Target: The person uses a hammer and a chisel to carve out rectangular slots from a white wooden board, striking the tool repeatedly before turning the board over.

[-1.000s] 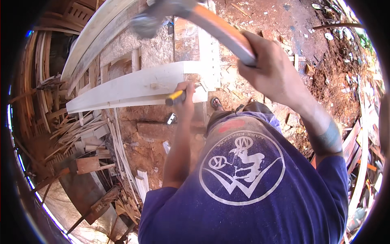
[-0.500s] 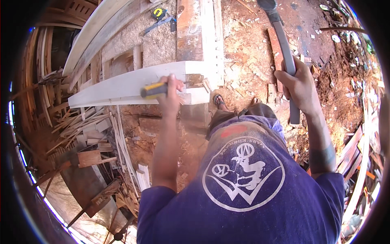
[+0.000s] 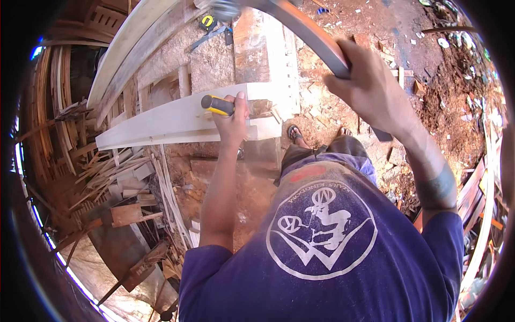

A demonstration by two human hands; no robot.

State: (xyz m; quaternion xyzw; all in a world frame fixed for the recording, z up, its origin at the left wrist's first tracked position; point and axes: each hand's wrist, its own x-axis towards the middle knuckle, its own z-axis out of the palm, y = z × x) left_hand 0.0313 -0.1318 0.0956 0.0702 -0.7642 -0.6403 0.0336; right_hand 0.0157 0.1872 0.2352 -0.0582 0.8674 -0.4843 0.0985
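My left hand (image 3: pixel 234 121) is closed around a chisel with a black and yellow handle (image 3: pixel 217 105). The handle's butt points left, and its blade is hidden behind my fingers. It is over the pale curved board (image 3: pixel 171 119), beside a rough brown cut-out (image 3: pixel 260 107) near the board's right end. In my right hand (image 3: pixel 373 88) is a hammer (image 3: pixel 308 33), gripped along its dark handle and raised to the right of the chisel. The hammer's blurred metal head (image 3: pixel 225 8) is up at the top edge, apart from the chisel.
Farther off lie a yellow and black tape measure (image 3: pixel 208 22) and a try square (image 3: pixel 210 36). Long curved planks (image 3: pixel 126 51) stand at upper left. Scrap strips (image 3: pixel 110 174) are piled at left. Wood chips cover the ground around my feet (image 3: pixel 296 134).
My right hand has swung the hammer up and to the left, its head now above the board. The chisel handle has tilted and shifted slightly right and up in my left hand.
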